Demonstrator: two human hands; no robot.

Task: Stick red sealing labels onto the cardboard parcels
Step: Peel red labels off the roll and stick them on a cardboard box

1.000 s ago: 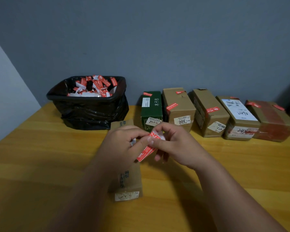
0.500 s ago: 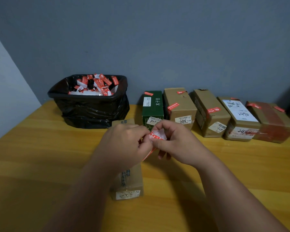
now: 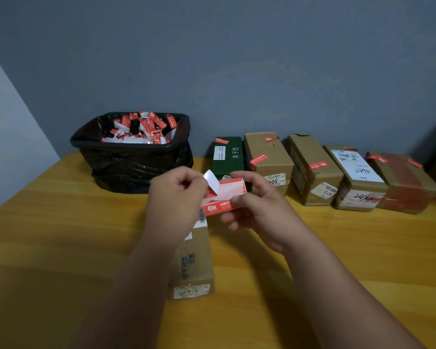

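Observation:
A red sealing label (image 3: 218,207) is held between both hands above the table, with its white backing (image 3: 212,183) curling up and away. My left hand (image 3: 176,197) pinches the curled white backing at its left end. My right hand (image 3: 257,205) pinches the label's right end. A brown cardboard parcel (image 3: 195,263) lies lengthwise on the table under my left forearm, partly hidden. Further back stands a row of parcels against the wall, among them a green box (image 3: 228,156) and a brown box (image 3: 267,157), each carrying red labels.
A black-lined bin (image 3: 134,159) full of red and white label scraps stands at the back left. The yellow wooden table (image 3: 61,235) reaches the grey wall. More labelled parcels (image 3: 360,177) fill the back right.
The hands have drawn apart. The white backing has peeled open from the red label and curls up at the left. The label now lies flatter between the hands.

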